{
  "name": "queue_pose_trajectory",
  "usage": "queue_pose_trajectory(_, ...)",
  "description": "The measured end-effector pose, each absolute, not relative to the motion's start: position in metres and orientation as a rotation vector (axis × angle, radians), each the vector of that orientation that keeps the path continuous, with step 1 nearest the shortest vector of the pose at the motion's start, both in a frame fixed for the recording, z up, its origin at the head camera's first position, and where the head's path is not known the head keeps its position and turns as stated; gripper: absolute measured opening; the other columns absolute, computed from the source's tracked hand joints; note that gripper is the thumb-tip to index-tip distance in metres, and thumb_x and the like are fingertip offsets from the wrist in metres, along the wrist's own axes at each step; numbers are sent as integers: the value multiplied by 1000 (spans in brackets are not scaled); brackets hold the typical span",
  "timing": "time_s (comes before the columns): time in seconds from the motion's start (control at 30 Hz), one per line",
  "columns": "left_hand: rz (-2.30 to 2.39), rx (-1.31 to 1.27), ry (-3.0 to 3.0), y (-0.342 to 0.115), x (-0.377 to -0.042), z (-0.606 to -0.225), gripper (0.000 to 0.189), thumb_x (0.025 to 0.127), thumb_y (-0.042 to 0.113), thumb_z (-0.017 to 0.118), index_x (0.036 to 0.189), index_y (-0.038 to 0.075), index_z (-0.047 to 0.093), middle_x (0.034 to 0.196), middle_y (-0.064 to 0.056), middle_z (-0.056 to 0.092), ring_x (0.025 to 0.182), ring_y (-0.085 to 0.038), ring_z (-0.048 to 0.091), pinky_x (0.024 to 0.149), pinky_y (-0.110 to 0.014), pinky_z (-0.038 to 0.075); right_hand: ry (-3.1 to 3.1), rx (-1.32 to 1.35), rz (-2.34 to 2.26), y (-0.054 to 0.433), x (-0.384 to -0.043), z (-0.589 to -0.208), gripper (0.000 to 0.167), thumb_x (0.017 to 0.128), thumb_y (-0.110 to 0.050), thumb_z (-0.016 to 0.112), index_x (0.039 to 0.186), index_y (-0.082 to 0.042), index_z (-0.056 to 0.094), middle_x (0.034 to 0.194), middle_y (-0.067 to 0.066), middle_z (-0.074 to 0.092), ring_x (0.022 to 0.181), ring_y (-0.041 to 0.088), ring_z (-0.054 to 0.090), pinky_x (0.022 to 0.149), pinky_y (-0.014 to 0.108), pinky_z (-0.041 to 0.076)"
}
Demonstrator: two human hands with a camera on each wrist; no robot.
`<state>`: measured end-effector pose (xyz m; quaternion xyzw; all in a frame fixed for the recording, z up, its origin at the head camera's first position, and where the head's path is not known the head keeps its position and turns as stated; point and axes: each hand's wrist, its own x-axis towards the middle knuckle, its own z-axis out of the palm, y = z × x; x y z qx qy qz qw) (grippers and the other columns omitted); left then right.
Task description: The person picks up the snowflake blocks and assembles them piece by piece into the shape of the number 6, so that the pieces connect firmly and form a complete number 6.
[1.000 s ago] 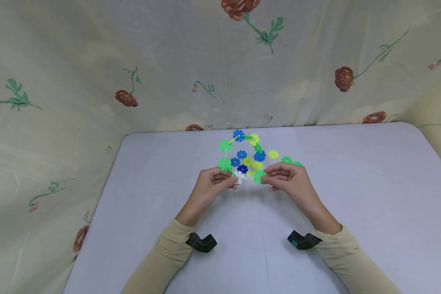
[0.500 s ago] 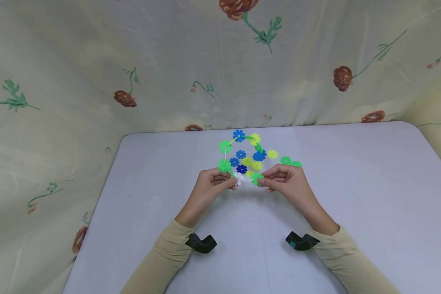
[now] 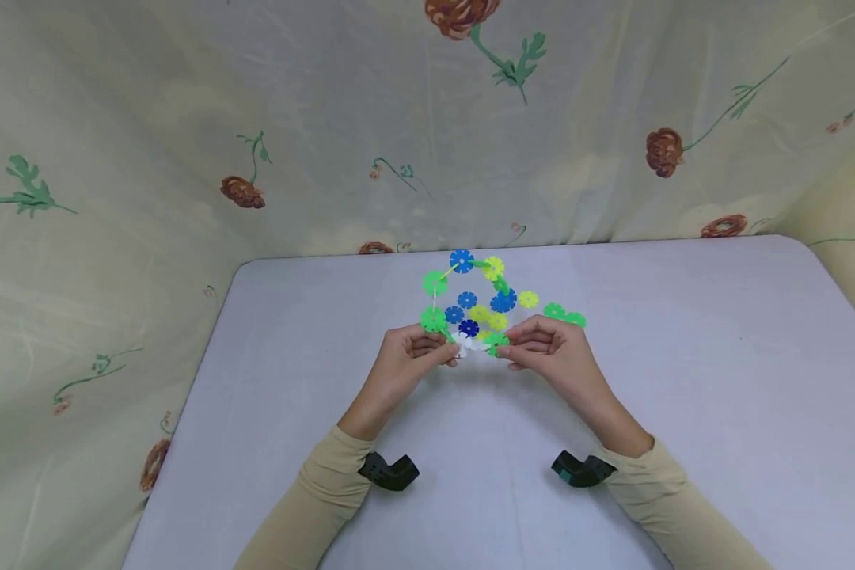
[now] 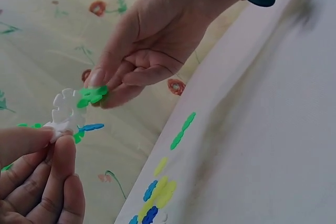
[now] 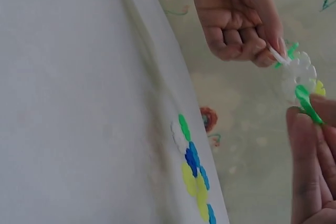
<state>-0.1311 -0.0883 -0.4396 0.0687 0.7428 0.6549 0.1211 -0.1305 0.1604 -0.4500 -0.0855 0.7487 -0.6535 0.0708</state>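
Observation:
A chain of notched plastic snowflake discs in green, blue, yellow and white is held up in a loop above the table; a green disc (image 3: 435, 283) forms part of its left side. My left hand (image 3: 406, 364) pinches a white disc (image 4: 62, 128) between thumb and fingers at the near side of the loop. Opposite it, my right hand (image 3: 556, 346) pinches a green disc (image 5: 307, 103) by its edge. Another white disc (image 5: 300, 74) stands between the two hands, touching the green one. Fingertips partly cover both pinched discs.
Loose discs lie on the white table (image 3: 313, 317) behind the hands, among them a dark blue disc (image 3: 468, 327), a yellow disc (image 3: 528, 299) and a green disc (image 3: 554, 310). A flowered curtain (image 3: 328, 119) hangs past the table's far edge.
My right hand has shifted slightly left with the green disc, nearer my left hand. The loop has tilted a little; the left hand stays almost in place.

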Motion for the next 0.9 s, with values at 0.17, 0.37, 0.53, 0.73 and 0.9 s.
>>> queue_pose_trajectory(0.17,1926,192,2169,-89,-131,-440,17,95,16,76,101,1,73,94,-13,76,85,-16,75,97,-55,57,2353,-268,-1774,168,-136,-452,33,88,-19,84,114,-4,71,110,9,76,96,7,75,80,26,62)
queue_pose_trajectory(0.37,1940,184,2184,-93,-133,-439,16,96,16,75,101,1,72,94,-14,76,86,-17,75,94,-43,59,2450,-301,-1583,173,-146,-460,31,89,-16,82,117,-6,72,117,18,74,96,16,75,74,26,62)
queue_pose_trajectory(0.53,1968,163,2146,-94,-133,-438,17,95,14,75,102,-1,71,94,-14,76,85,-17,75,89,-32,59,2550,-314,-1450,169,-156,-470,29,89,-13,82,115,-4,72,112,17,75,92,21,74,68,25,61)
queue_pose_trajectory(0.73,1985,159,2101,-92,-132,-437,16,96,12,74,102,-3,70,89,-7,75,82,-15,74,94,-45,59,2627,-338,-1308,157,-170,-476,29,89,-6,76,117,-2,72,107,15,75,83,18,71,64,27,60)
queue_pose_trajectory(0.9,1985,168,2074,-89,-132,-439,17,96,11,74,102,-4,70,88,-5,75,82,-14,74,97,-51,58,2670,-346,-1149,150,-181,-478,34,88,1,69,122,-1,72,110,15,74,81,19,63,66,28,54)
